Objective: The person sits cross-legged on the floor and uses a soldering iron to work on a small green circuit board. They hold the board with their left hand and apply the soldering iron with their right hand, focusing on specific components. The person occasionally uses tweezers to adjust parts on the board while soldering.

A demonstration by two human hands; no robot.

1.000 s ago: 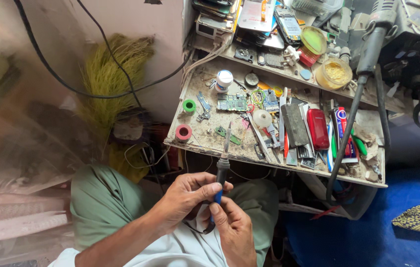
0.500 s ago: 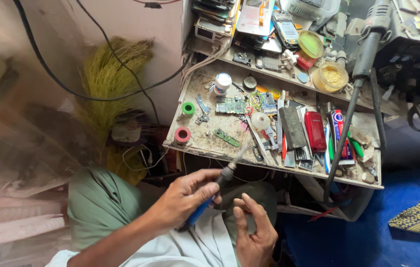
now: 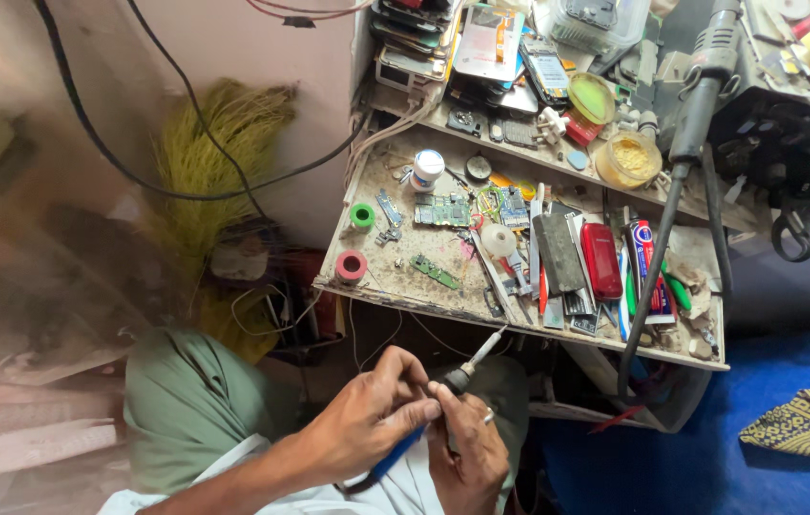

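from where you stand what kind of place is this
Most likely a small phone or electronics repair bench. Green circuit boards lie on a cluttered worktable, phone parts pile up on the shelf behind, and the left hand holds a soldering iron.

Dusty wooden bench (image 3: 395, 286) w/ circuit boards (image 3: 443, 210), tape rolls (image 3: 352, 267), red case (image 3: 602, 259), misc tools.

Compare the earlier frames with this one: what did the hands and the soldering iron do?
The right hand, open and apart half a second ago, has come back up to the soldering iron and touches its collar. The left hand still grips the blue handle, tip angled up towards the workbench. The red tape roll and green tape roll have not moved.
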